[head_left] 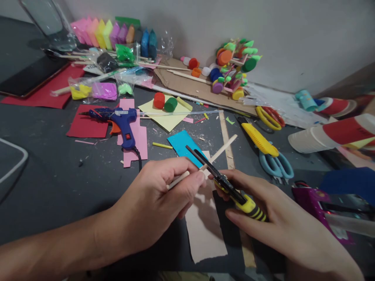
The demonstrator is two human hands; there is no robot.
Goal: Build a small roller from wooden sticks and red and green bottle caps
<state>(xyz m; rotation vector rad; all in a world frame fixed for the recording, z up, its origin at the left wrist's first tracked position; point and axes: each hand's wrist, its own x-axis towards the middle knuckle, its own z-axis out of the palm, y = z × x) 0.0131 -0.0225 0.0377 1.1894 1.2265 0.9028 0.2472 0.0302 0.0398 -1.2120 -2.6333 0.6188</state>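
Yellow-black tool (225,182), wooden stick (224,149), unreadable glue-gun label (121,113)

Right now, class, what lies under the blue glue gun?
Pink paper and red paper show beneath the blue glue gun; the parts its body covers cannot be seen.

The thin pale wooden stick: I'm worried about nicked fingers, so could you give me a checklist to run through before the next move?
1. Thin pale wooden stick gripped: ok, held in the left hand.
2. Black-and-yellow handled tool gripped: ok, held in the right hand.
3. Left fingertips well clear of the tool: probably not ok, they appear close beside it.
4. Tool touching the stick: cannot tell, they cross in this view.
5. Blue glue gun with orange trigger switched off: cannot tell.
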